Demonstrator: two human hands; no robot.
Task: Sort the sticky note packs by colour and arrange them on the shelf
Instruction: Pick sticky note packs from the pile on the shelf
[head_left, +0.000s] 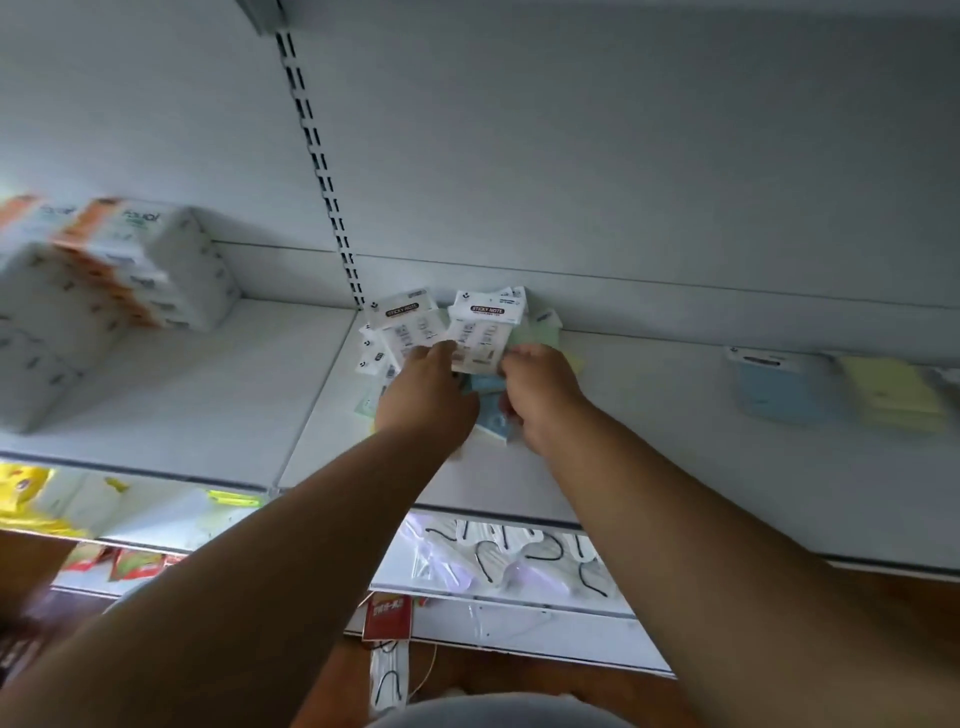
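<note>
White metal shelving fills the view, with a slotted upright (322, 171) running down the back panel to the shelf (649, 441) where both arms reach in. At the back of that shelf, just right of the upright, lies a loose heap of sticky note packs (540, 332), white header cards up, some with pale green and yellow pads showing.

The left hand (426, 400) grips a fan of packs (402, 327) by their lower edges, fingers curled round them, the printed cards tilted up toward the back panel. The right hand (540, 395) pinches another pack (475, 338) at its bottom corner, just beside the left hand's bunch and almost touching it. Under and between the two hands a blue pack (491, 410) lies flat on the shelf.

Well apart to the right, a blue pack (784, 389) and a yellow pack (893, 395) lie side by side on the same shelf. On the left stand stacked white tissue packs (119, 280), blurred. Lower shelves hold clear bagged goods (509, 561) and yellow packets (26, 493).
</note>
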